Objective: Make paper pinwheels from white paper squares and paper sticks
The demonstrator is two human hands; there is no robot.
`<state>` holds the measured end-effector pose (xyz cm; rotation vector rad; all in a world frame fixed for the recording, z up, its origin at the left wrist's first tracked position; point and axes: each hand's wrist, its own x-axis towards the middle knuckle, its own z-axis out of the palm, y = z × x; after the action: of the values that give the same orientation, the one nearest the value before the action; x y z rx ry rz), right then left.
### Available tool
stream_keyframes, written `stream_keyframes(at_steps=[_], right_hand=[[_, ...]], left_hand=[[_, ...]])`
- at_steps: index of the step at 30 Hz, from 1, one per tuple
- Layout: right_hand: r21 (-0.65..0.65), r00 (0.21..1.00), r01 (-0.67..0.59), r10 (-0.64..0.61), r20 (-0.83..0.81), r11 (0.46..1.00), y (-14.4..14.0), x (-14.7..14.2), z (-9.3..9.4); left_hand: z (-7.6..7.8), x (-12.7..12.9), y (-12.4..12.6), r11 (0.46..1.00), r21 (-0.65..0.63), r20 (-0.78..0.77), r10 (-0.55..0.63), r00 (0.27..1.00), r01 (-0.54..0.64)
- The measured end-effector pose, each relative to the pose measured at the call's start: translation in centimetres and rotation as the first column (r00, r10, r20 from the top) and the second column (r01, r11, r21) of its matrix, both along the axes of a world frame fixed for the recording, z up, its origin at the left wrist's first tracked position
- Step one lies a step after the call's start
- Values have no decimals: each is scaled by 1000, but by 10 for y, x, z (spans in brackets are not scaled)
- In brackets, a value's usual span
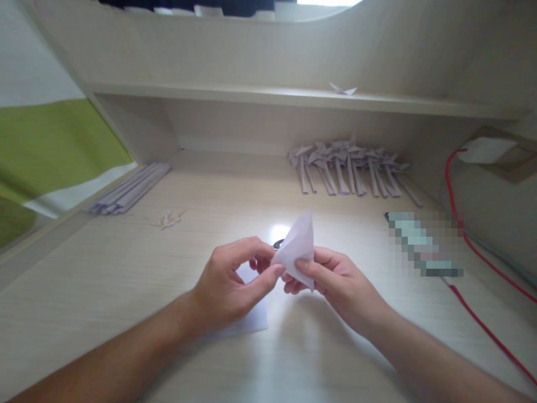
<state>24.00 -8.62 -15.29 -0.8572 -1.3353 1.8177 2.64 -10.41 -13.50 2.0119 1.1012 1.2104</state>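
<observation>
A folded sheet of white paper [298, 243], bent into a roughly triangular shape, is held up above the desk between both hands. My left hand [239, 280] pinches its left corner between thumb and fingers. On the other side, my right hand [335, 277] grips the paper with the thumb in front and fingers behind. Another flat white sheet [254, 322] lies on the desk, partly covered by my left hand. Just behind the folded paper, a small dark curved object [278, 244] shows, mostly hidden.
Several paper pinwheels on rolled sticks [346, 165] lie at the back right. Rolled paper sticks [130, 187] are stacked at the left, near small pale bits [170, 219]. A phone [419, 243] with a red cable [490, 329] lies right. One folded paper piece [343, 89] rests on the shelf [235, 92].
</observation>
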Motion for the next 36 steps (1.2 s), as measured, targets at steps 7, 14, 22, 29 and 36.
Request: stream_keyframes(at_steps=[7,14,22,29,36], right_hand=[[-143,989,-85,65,-134,986,-1,1,2],[-176,979,-123,91,-183,977,-3,-2,5],[-99,986,-130,119,-114,987,-3,0,-1],[127,995,-12,0,95,992,-3,0,0],[237,968,147,-189,165,960,0,2,0]], left_hand=[[3,1,-3,999,33,27,-16,1000,16],[3,-1,-3,999,30,28,-28,999,27],[7,-2,-3,981,-30,59,-189,980,191],[1,-2,-2,993,42,-16,-107,994,107],[-1,-1,-1,994,106,-60,-30,998,36]])
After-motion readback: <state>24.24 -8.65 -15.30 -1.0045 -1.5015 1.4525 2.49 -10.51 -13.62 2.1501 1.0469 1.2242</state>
